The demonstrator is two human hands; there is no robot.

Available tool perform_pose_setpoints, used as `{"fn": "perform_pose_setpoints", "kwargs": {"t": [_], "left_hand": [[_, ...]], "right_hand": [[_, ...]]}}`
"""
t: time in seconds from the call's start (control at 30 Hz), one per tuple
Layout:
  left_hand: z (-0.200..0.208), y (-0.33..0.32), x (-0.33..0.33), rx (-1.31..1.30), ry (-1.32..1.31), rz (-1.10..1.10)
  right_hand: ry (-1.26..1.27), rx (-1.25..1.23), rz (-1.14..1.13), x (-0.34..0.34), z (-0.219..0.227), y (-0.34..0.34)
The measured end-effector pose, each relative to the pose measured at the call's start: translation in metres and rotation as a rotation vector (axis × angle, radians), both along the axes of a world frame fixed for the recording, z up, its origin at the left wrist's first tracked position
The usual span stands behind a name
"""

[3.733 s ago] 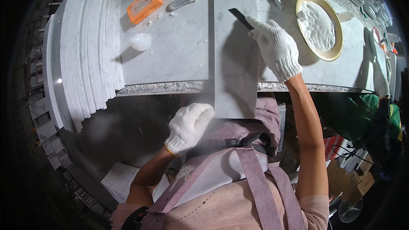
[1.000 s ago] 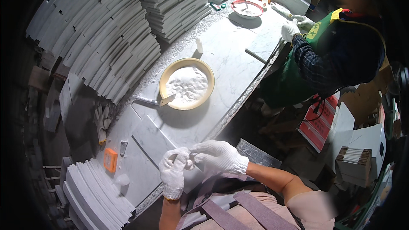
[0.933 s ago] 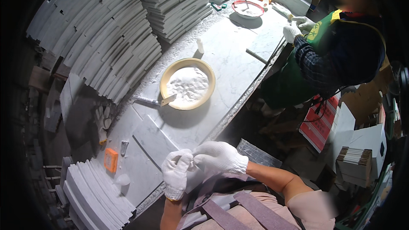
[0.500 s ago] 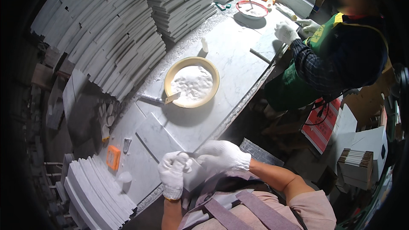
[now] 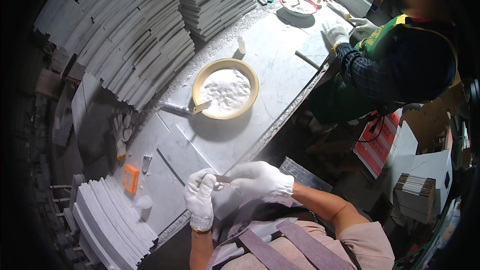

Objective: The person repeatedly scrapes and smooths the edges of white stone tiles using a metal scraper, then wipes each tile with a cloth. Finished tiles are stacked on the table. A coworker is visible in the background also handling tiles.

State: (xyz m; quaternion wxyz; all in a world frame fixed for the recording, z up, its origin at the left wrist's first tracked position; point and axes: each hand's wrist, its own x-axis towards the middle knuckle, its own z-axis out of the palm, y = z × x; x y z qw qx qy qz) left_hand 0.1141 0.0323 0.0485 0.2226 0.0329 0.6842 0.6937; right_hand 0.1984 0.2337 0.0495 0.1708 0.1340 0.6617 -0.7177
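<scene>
Both of my hands wear white knit gloves and meet at the near edge of the marble worktop. Between them is a small, flat grey-brown strip (image 5: 223,178). My left hand (image 5: 200,201) is closed on one end, thumb and fingers pinching it. My right hand (image 5: 263,178) is closed around the other end, its fingertips partly hidden. Just beyond my hands lies a pale square marble slab (image 5: 187,155). Further up sits a round yellow basin (image 5: 254,87) of white powder (image 5: 225,90), with a flat scraper (image 5: 202,107) resting on its rim.
Tall stacks of white slabs (image 5: 120,35) line the far left. An orange box (image 5: 130,179), a clear lump (image 5: 144,201) and slab pieces (image 5: 112,220) lie at near left. A white bottle (image 5: 241,45) stands behind the basin. A gloved co-worker (image 5: 370,60) works at right near a red-rimmed bowl (image 5: 300,14).
My hands have turned slightly, so the flat strip between them shows more clearly. The co-worker's nearer gloved hand has shifted and lowered toward the worktop. The whole view has tilted a little.
</scene>
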Motion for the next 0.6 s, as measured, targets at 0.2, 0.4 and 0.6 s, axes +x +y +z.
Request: {"fn": "perform_pose_setpoints", "kwargs": {"t": [0.2,0.4,0.6], "left_hand": [[0.001,-0.004,-0.001,-0.027,0.007,0.020],[-0.014,-0.003,0.009,0.027,0.051,0.003],[-0.041,-0.024,0.003,-0.805,1.058,-0.186]], "right_hand": [[0.042,-0.137,-0.207,0.002,-0.017,0.003],[-0.036,-0.320,-0.345,0.004,-0.008,0.018],[-0.066,-0.123,-0.510,0.004,0.003,0.035]]}}
